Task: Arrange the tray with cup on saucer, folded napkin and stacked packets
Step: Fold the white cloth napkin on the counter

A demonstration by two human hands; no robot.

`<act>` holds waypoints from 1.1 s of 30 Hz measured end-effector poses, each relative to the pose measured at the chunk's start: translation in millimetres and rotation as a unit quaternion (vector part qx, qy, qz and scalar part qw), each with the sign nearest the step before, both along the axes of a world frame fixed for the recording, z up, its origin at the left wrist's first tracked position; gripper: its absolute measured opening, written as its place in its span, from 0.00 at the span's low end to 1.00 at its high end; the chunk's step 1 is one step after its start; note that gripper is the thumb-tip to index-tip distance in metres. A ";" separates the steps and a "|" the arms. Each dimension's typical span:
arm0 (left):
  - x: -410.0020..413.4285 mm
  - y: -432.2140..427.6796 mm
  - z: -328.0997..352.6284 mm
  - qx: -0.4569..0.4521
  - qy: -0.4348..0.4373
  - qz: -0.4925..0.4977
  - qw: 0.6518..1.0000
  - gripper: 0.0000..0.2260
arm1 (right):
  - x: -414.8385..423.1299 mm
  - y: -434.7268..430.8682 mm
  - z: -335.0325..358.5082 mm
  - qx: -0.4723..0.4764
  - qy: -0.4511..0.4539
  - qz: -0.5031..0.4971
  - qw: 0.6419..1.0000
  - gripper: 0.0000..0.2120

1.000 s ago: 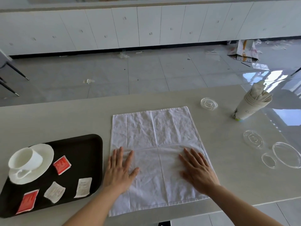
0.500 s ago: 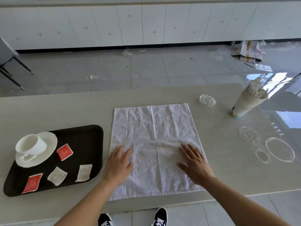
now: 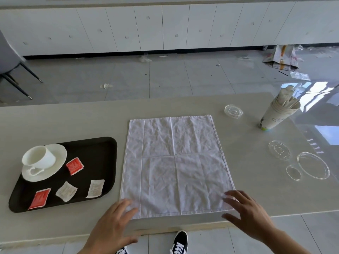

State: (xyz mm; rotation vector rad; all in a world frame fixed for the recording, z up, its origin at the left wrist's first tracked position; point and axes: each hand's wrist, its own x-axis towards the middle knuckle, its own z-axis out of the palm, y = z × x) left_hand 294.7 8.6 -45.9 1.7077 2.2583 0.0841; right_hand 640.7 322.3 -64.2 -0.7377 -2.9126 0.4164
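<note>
A white cloth napkin [image 3: 176, 165] lies unfolded and flat on the table in front of me. My left hand [image 3: 113, 226] is at its near left corner, fingers spread and relaxed, fingertips at the cloth's edge. My right hand [image 3: 247, 215] is at the near right corner, fingers spread, holding nothing. To the left sits a black tray [image 3: 99, 154]. On it a white cup [image 3: 38, 156] stands on a white saucer [image 3: 58, 154]. Two red packets [image 3: 74, 165] [image 3: 39, 198] and two white packets [image 3: 66, 191] [image 3: 95, 188] lie scattered on the tray.
A stack of paper cups [image 3: 277, 114] with wrapped sticks stands at the back right. Clear plastic lids [image 3: 233, 111] [image 3: 279, 149] [image 3: 313, 165] [image 3: 293, 172] lie on the table's right side. The table's near edge runs just under my hands. My shoes show on the floor below.
Both hands slid back along the napkin from its middle to its near corners. The camera view tilted down and back, showing the table's front edge and my shoes.
</note>
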 end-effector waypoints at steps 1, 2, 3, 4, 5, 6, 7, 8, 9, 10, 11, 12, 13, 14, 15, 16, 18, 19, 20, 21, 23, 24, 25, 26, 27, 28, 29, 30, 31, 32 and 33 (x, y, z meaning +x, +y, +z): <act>-0.2 -2.0 1.0 -0.003 -0.002 -0.012 1.000 0.34 | 4.2 -1.4 -1.0 0.002 -0.007 0.010 1.000 0.24; 0.4 -3.9 1.6 -0.002 -0.009 -0.018 1.000 0.33 | 7.9 -2.8 -2.1 0.006 -0.012 0.019 1.000 0.26; 2.5 -5.3 2.1 0.008 -0.019 -0.012 1.000 0.32 | 10.1 -3.9 -2.7 0.009 -0.013 0.027 1.000 0.26; 3.5 -6.8 2.5 0.020 -0.027 0.001 0.999 0.31 | 11.6 -4.7 -3.0 0.012 -0.009 0.031 0.999 0.25; 4.6 -7.5 6.8 0.017 -0.030 0.007 0.999 0.28 | 12.2 -5.5 -3.4 0.016 -0.001 0.033 0.999 0.22; 5.1 -7.4 9.0 0.030 -0.041 0.008 0.999 0.25 | 12.7 -6.6 -4.0 0.020 0.004 0.034 0.999 0.20; 5.8 -7.9 11.0 0.063 -0.031 0.005 0.997 0.17 | 12.9 -8.0 -5.1 0.026 0.008 0.038 0.999 0.18; 4.9 -9.4 12.2 0.087 -0.020 -0.011 0.996 0.06 | 13.7 -9.3 -6.7 0.033 0.012 0.042 0.999 0.17; 3.8 -8.9 18.8 0.082 -0.025 0.002 0.996 0.13 | 14.7 -10.5 -8.0 0.037 0.018 0.044 0.998 0.15; 1.4 -9.3 15.0 0.097 -0.005 -0.008 0.995 0.24 | 15.9 -11.7 -8.8 0.039 0.028 0.044 0.998 0.14; 0.0 -8.5 13.8 0.110 0.015 -0.005 0.994 0.28 | 16.5 -12.7 -8.8 0.040 0.038 0.043 0.998 0.12; -1.5 -7.9 12.5 0.116 0.023 -0.001 0.993 0.27 | 15.9 -13.5 -8.0 0.038 0.046 0.039 0.997 0.10; -0.8 -5.6 14.8 0.106 0.015 0.007 0.994 0.23 | 14.1 -14.1 -6.2 0.036 0.051 0.036 0.997 0.10; -0.2 -3.8 13.3 0.103 0.012 0.018 0.994 0.18 | 11.6 -14.6 -4.1 0.036 0.051 0.032 0.998 0.09; 0.4 -2.0 12.2 0.098 0.009 0.034 0.995 0.14 | 8.1 -15.2 -1.9 0.035 0.050 0.028 0.998 0.09; 0.2 0.0 11.0 0.098 0.013 0.049 0.994 0.12 | 4.4 -16.1 0.4 0.034 0.047 0.023 0.998 0.09; -0.4 3.5 10.7 0.085 0.005 0.073 0.994 0.09 | -1.5 -17.8 6.0 0.029 0.035 0.011 0.999 0.06; -0.9 5.7 11.5 0.081 0.006 0.079 0.994 0.08 | -3.6 -18.1 9.0 0.025 0.029 0.007 0.999 0.04; -1.5 7.7 11.2 0.081 0.007 0.085 0.993 0.07 | -5.2 -17.9 11.9 0.018 0.026 0.001 1.000 0.03; -2.4 9.4 10.5 0.082 0.009 0.093 0.992 0.06 | -7.2 -17.2 14.7 0.007 0.023 -0.008 1.000 0.04; -5.6 14.1 10.6 0.080 0.006 0.126 0.989 0.05 | -11.1 -14.0 19.1 -0.021 0.019 -0.039 0.999 0.04; -8.1 16.8 10.4 0.080 -0.002 0.151 0.985 0.04 | -13.1 -11.8 20.8 -0.035 0.017 -0.061 0.997 0.04; -11.1 20.1 10.8 0.078 -0.024 0.179 0.980 0.03 | -15.4 -8.9 22.4 -0.052 0.015 -0.086 0.995 0.04; -14.5 23.3 11.4 0.084 -0.055 0.207 0.973 0.01 | -17.7 -5.5 23.5 -0.071 0.011 -0.112 0.991 0.03; -18.0 27.2 13.2 0.098 -0.092 0.239 0.962 0.01 | -20.1 -1.3 24.6 -0.092 0.003 -0.135 0.987 0.04; -22.0 31.4 15.6 0.115 -0.124 0.269 0.948 0.02 | -22.5 2.9 26.1 -0.110 -0.002 -0.153 0.982 0.05; -25.8 36.0 18.6 0.130 -0.145 0.292 0.936 0.03 | -25.5 7.5 28.1 -0.121 -0.004 -0.165 0.979 0.05; -29.5 40.9 21.4 0.140 -0.153 0.304 0.930 0.03 | -28.5 12.3 30.6 -0.129 -0.004 -0.171 0.977 0.05; -33.1 45.8 24.5 0.144 -0.156 0.309 0.927 0.03 | -31.7 17.0 33.5 -0.137 -0.004 -0.174 0.975 0.05; -36.9 50.1 27.3 0.145 -0.158 0.308 0.927 0.04 | -34.6 21.7 36.4 -0.147 -0.005 -0.173 0.974 0.04; -40.7 53.9 30.3 0.143 -0.162 0.308 0.927 0.03 | -37.2 26.3 39.3 -0.158 -0.008 -0.170 0.973 0.04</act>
